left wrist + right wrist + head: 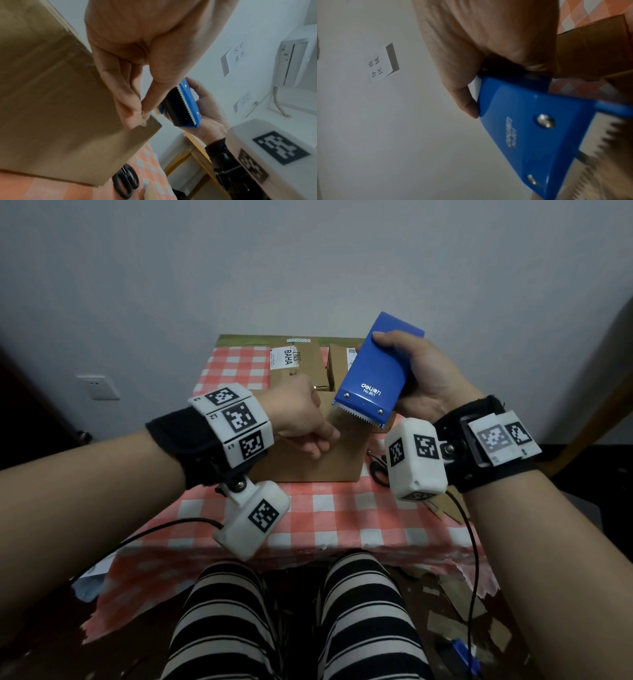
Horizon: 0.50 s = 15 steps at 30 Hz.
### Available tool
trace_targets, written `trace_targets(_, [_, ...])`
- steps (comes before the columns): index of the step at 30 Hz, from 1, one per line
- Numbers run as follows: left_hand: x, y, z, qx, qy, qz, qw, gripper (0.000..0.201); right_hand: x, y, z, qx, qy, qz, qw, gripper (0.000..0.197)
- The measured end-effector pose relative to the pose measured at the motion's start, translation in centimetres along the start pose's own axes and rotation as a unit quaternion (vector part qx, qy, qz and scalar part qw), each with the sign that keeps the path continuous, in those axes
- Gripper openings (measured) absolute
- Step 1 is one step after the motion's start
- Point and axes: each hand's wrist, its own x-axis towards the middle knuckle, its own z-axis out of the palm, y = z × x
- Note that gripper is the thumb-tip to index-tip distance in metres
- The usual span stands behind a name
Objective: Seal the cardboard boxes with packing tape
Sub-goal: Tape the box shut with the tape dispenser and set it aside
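A blue tape dispenser [373,374] is up in the air above the table, gripped round its body by my right hand [421,371], serrated blade toward me. My left hand [308,426] is just left of the blade, its thumb and fingertips [142,115] pinching the free end of the tape [337,419] at the near top corner of a plain cardboard box [308,463]. From the left wrist, the dispenser [187,106] sits just beyond that box [60,108]. In the right wrist view the dispenser [530,135] fills the frame.
Two more cardboard boxes [298,364] [339,364] stand at the back of the red checked tablecloth [325,515]. Black scissors [378,470] [126,178] lie to the right of the near box. Wrist-camera cables hang over the front edge.
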Motion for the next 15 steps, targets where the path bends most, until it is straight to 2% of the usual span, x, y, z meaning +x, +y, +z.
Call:
trace_targets(3, [0.22, -0.12, -0.05, -0.007, -0.003, -0.005, 1.0, 0.059, 0.16, 0.08, -0.01, 0.003, 0.001, -0.004, 1.0, 0.008])
trace_targets(8, [0.18, -0.29, -0.1, 0.005, -0.02, -0.003, 1.0, 0.095, 0.22, 0.22, -0.04, 0.008, -0.006, 0.0, 1.0, 0.009])
trace_targets(11, [0.27, -0.34, 0.11, 0.011, -0.02, -0.003, 1.0, 0.103, 0.25, 0.38, -0.04, 0.013, -0.01, 0.0, 1.0, 0.01])
trace_targets(15, [0.41, -0.63, 0.66, 0.007, -0.018, -0.017, 1.0, 0.1, 0.22, 0.53, 0.13, 0.015, -0.016, -0.003, 1.0, 0.008])
